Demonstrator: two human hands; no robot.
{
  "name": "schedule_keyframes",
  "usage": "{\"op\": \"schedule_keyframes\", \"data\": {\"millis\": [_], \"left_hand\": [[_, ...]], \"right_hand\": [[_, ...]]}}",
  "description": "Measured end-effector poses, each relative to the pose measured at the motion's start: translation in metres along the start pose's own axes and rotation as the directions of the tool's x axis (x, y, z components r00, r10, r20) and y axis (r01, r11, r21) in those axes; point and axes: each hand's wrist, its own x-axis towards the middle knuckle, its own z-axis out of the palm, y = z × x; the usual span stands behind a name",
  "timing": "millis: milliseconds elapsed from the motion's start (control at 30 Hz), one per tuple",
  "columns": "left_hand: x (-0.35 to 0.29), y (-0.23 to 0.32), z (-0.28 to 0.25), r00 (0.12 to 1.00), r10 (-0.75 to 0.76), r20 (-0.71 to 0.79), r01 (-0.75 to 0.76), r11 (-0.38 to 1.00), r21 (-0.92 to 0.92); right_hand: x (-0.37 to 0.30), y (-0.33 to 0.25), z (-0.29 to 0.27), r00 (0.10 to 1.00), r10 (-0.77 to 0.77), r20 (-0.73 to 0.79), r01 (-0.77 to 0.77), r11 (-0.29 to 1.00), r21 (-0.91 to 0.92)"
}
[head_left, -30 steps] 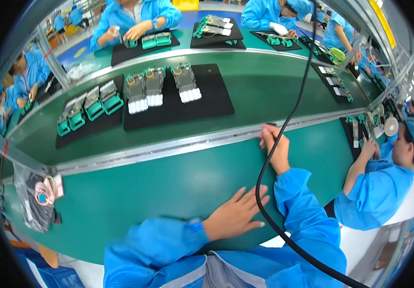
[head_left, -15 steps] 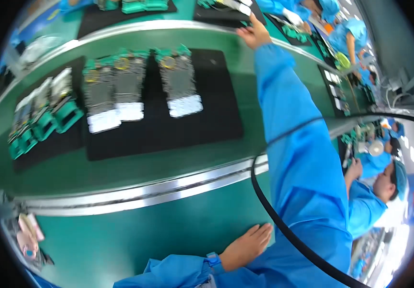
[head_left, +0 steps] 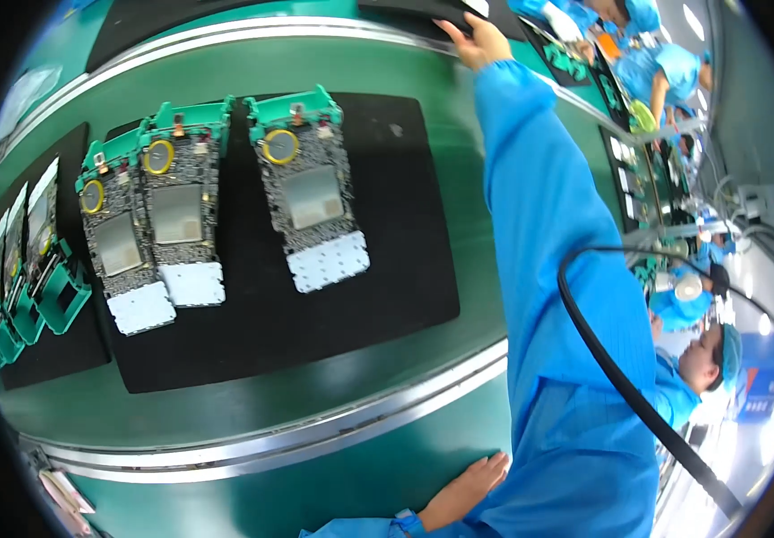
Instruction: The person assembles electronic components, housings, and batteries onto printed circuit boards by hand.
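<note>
Our right hand (head_left: 481,40) has stretched further across the belt and now grips the edge of a far black tray (head_left: 423,9), fingers curled on it (a second ago it was nearer). Our left hand (head_left: 468,489) stays flat and empty on the green bench (head_left: 333,484); three circuit boards (head_left: 311,193) lie on a nearer black mat (head_left: 387,269).

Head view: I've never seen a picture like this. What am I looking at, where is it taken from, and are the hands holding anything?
It comes from a wide fisheye camera on the person's head, looking down, so straight edges bend. The blue sleeves are the person's own arms. The right hand stretches far across the green belt and touches the edge of a far black mat. The left hand lies flat on the green bench, holding nothing. On the near black mat lie three circuit boards in green frames. A black cable hangs past the right arm. Other people work at the right.
</note>
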Motion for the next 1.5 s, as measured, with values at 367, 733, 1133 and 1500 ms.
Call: {"op": "schedule_keyframes", "data": {"millis": [367, 733, 1133, 1500], "left_hand": [[-0.017, 0.002, -0.037, 0.954, -0.177, 0.242, 0.274, 0.181, -0.945], [-0.016, 0.072, -0.027, 0.998, 0.054, -0.024, -0.059, 0.871, -0.487], [-0.108, 0.214, 0.012, 0.589, -0.808, 0.025, -0.303, -0.250, -0.920], [-0.319, 0.261, -0.103, 0.102, -0.967, -0.232, 0.031, 0.236, -0.971]], "right_hand": [[-0.102, -0.016, -0.051, 0.998, -0.035, -0.056, 0.039, 0.997, 0.069], [-0.377, -0.094, -0.126, 0.961, -0.250, -0.118, 0.241, 0.967, -0.086], [-0.898, -0.069, -0.134, 0.962, -0.085, -0.260, 0.088, 0.996, -0.001], [-1.110, -0.111, -0.093, 0.514, 0.784, 0.349, -0.399, 0.579, -0.711]]}}
